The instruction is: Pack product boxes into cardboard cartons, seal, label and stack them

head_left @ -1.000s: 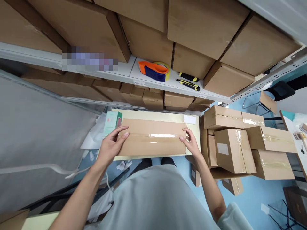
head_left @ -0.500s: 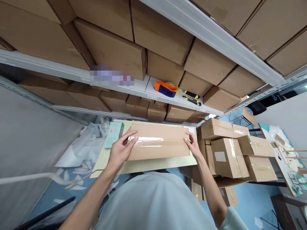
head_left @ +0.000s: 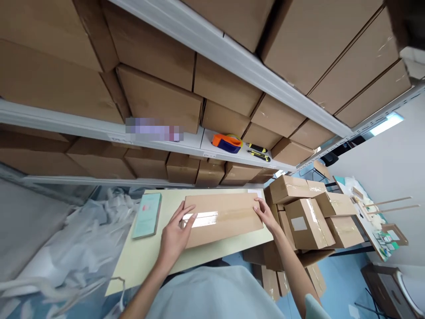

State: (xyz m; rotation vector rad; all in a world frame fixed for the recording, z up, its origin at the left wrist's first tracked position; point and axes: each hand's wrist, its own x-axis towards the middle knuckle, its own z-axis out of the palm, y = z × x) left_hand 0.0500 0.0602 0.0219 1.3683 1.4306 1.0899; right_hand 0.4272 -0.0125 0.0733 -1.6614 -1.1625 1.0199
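Note:
A long, flat cardboard box [head_left: 226, 226] with a strip of clear tape along its top lies over the pale yellow table [head_left: 133, 261]. Its left end is gripped by my left hand [head_left: 176, 230], thumb and fingers curled at the edge. My right hand [head_left: 265, 215] pinches the right end, fingertips on the top near the corner. Whether the box rests fully on the table I cannot tell. Left of my left hand lies a mint-green box [head_left: 146, 215] on the tabletop.
Shelves of cardboard boxes rise in front. On the shelf edge [head_left: 189, 141] sit an orange-and-blue tape dispenser [head_left: 227, 143] and yellow-black utility knives [head_left: 259, 152]. Taped cartons [head_left: 308, 221] are piled at the right. White wrapping scraps [head_left: 83, 243] heap at the left.
My view has tilted up and shifted, so the shelves and table sit lower in the picture. Both hands keep their hold on the cardboard box, which now looks slightly more slanted.

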